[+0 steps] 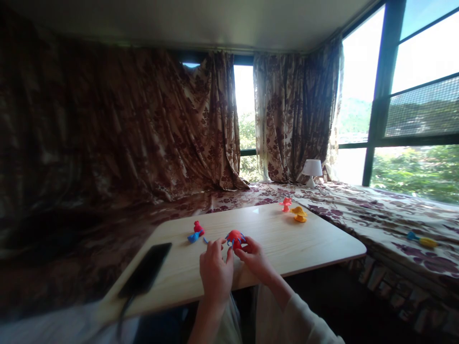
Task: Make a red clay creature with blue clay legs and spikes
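Observation:
A red toy with a domed top and thin blue legs (235, 236) is between my hands, just above or on the near part of the table. My right hand (256, 259) pinches its red lower part between thumb and fingers. Close to its left side is my left hand (216, 267), fingers curved and apart from the thumb; the thumb tip reaches the toy's lower edge, and whether it presses there I cannot tell. By the left fingertips lies a small blue piece (205, 241). Farther left, a dark pink toy figure (198, 228) stands against a blue toy piece (194, 237).
The light wooden table (186, 279) has a black phone-like slab (146, 270) with a cable at its left. A coral toy (286, 204) and a yellow-orange toy (299, 214) stand far right. Beyond the right edge, a yellow-and-blue toy (426, 242) lies on flowered cloth; a white lamp (312, 169) stands behind.

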Available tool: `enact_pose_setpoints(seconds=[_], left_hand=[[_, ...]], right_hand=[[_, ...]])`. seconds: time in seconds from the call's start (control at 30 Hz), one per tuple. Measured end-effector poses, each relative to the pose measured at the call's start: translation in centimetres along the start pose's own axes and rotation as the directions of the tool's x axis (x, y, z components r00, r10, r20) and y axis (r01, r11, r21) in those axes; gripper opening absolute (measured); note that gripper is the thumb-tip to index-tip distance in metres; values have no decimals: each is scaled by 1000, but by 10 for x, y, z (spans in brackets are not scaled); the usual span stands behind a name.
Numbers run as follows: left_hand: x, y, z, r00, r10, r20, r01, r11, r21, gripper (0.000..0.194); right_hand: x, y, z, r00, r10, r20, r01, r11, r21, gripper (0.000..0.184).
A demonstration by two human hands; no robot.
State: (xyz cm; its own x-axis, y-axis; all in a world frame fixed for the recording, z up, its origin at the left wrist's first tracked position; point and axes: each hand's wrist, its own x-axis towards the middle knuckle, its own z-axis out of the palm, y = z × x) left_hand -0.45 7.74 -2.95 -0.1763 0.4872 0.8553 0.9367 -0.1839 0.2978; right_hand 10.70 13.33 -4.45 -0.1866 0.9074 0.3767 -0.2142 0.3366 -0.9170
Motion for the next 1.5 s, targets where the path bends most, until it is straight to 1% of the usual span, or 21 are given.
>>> enact_pose_setpoints(seconds=[0.13,0.27,0.4,0.5,0.57,0.63,0.7,0.8,0.9,1.03,1.2,1.33,1.5], left_hand=[[3,-4,-2,1000,26,-10,-26,1000,-9,11],[3,-5,-4,999,46,-1,-46,999,-27,14],[4,-5,-4,996,89,-8,-90,996,-27,16],[4,-9,-5,995,99,-20,-100,995,-21,17],[0,-13,-7,996,79,-28,-80,996,-30,19],[-6,-18,-11,999,24,-44,-27,997,-70,23],[-12,-18,-16,998,-39,-55,31,989,-143,22],[-17,-9,-23,997,-75,-36,64,965,-255,19],[-14,7,-23,998,-56,-8,52,955,-291,19],[-8,19,-14,999,-35,8,36,965,-260,16],[-6,22,-4,1000,-22,8,23,986,-165,12],[-6,17,-4,999,-41,6,42,988,-149,11],[-5,12,-5,999,-46,4,46,988,-150,11]], right_hand=[[0,-1,0,1000,3,-4,-4,1000,-6,28],[0,-3,0,1000,-17,-7,17,1000,5,28],[0,0,0,1000,4,-2,-4,1000,-6,26],[0,2,-1,1000,17,-7,-17,1000,-6,26],[0,2,-1,1000,24,-10,-25,1000,-10,25],[0,1,-1,999,35,-12,-35,999,-16,25],[0,0,-1,999,42,-21,-43,999,-19,26],[0,1,0,999,33,-36,-34,999,-15,27],[2,5,0,998,-13,-58,13,1000,-2,23],[4,10,1,995,-69,-68,74,994,84,23],[4,10,0,997,-74,-33,78,983,169,28],[4,9,0,997,-76,-17,78,983,169,28],[4,8,0,994,-102,-31,105,986,128,30]])
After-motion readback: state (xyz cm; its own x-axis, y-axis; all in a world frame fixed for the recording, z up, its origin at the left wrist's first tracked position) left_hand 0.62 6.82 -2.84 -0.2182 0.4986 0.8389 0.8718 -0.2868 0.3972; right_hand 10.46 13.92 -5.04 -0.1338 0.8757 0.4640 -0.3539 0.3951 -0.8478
